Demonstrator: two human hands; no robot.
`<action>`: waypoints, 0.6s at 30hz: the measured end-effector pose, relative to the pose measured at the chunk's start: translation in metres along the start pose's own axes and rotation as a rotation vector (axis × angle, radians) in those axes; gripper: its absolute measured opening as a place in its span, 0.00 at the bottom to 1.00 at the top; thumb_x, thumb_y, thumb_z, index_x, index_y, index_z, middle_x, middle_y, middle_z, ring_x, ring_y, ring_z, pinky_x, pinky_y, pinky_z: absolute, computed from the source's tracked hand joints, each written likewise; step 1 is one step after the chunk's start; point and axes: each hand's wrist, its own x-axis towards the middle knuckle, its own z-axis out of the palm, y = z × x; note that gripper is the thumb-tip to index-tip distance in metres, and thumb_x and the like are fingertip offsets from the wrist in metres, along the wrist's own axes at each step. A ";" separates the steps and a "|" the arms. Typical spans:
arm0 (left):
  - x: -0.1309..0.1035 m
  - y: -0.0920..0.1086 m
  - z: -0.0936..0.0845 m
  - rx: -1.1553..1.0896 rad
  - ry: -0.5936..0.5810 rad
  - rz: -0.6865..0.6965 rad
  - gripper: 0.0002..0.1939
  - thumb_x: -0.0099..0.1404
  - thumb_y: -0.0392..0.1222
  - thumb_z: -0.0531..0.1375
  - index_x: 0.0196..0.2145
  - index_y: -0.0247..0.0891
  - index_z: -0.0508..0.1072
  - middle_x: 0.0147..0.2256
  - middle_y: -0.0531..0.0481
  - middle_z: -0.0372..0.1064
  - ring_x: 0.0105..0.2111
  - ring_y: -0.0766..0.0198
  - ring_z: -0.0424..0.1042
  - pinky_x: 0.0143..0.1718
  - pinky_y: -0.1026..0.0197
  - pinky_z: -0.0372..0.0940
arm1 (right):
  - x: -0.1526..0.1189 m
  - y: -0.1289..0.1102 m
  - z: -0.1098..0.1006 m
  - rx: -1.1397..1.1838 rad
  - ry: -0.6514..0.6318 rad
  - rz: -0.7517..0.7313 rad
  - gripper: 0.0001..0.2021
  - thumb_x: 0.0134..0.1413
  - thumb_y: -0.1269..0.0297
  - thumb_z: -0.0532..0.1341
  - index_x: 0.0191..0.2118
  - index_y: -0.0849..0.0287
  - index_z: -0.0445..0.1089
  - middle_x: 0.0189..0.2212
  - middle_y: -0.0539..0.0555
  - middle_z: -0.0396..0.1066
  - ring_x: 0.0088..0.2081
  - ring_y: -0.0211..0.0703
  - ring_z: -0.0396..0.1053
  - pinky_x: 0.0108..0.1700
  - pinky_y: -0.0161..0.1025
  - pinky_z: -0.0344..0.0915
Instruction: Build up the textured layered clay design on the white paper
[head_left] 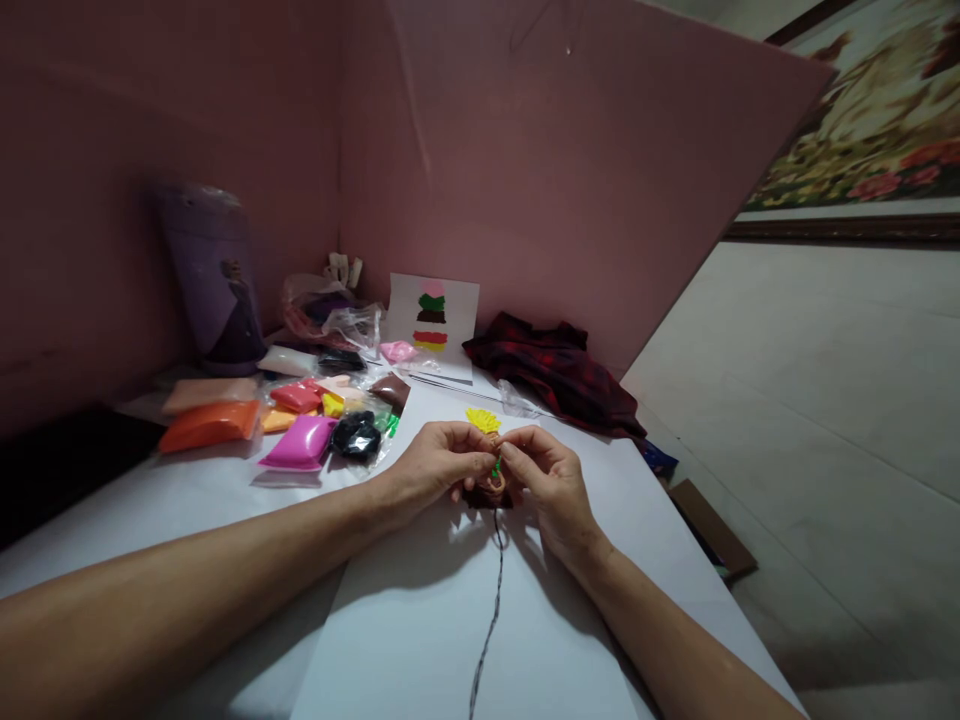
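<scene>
A small modelling-clay figure (493, 484) is on the white paper (420, 600), between my hands. It has a spiky yellow top (484, 420), tan parts, bits of green in the middle and a dark brown base (480, 498). My left hand (442, 462) is closed on the figure's left side, thumb and forefinger near the green. From the right, my right hand (546, 475) pinches at the figure's upper middle; its fingertips cover whatever is between them. A dark twisted cord (491, 610) runs from the base toward me.
Several bags of coloured clay, including an orange bag (210, 427) and a magenta bag (298, 443), lie at the left. A colour sample card (459, 320) leans on the pink wall, beside dark red cloth (555, 370). A purple container (206, 270) stands back left.
</scene>
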 end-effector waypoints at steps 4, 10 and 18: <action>0.000 -0.001 0.000 -0.011 0.010 0.006 0.11 0.51 0.42 0.63 0.29 0.31 0.70 0.22 0.52 0.69 0.19 0.72 0.61 0.17 0.70 0.55 | -0.001 -0.001 0.000 -0.032 0.006 -0.021 0.08 0.47 0.61 0.64 0.29 0.60 0.68 0.18 0.46 0.66 0.17 0.32 0.59 0.18 0.30 0.56; 0.000 0.002 0.000 -0.011 0.031 -0.005 0.11 0.51 0.43 0.64 0.27 0.32 0.70 0.20 0.53 0.68 0.18 0.73 0.61 0.17 0.70 0.55 | -0.001 -0.002 -0.001 -0.092 -0.005 -0.057 0.05 0.47 0.63 0.62 0.30 0.59 0.68 0.18 0.45 0.65 0.17 0.33 0.59 0.19 0.31 0.56; 0.001 0.000 -0.001 -0.017 0.037 -0.006 0.13 0.50 0.45 0.65 0.27 0.32 0.70 0.20 0.53 0.68 0.18 0.72 0.61 0.17 0.69 0.55 | 0.000 -0.004 0.000 -0.098 -0.014 -0.046 0.07 0.47 0.61 0.63 0.28 0.58 0.68 0.19 0.46 0.66 0.18 0.34 0.60 0.18 0.31 0.56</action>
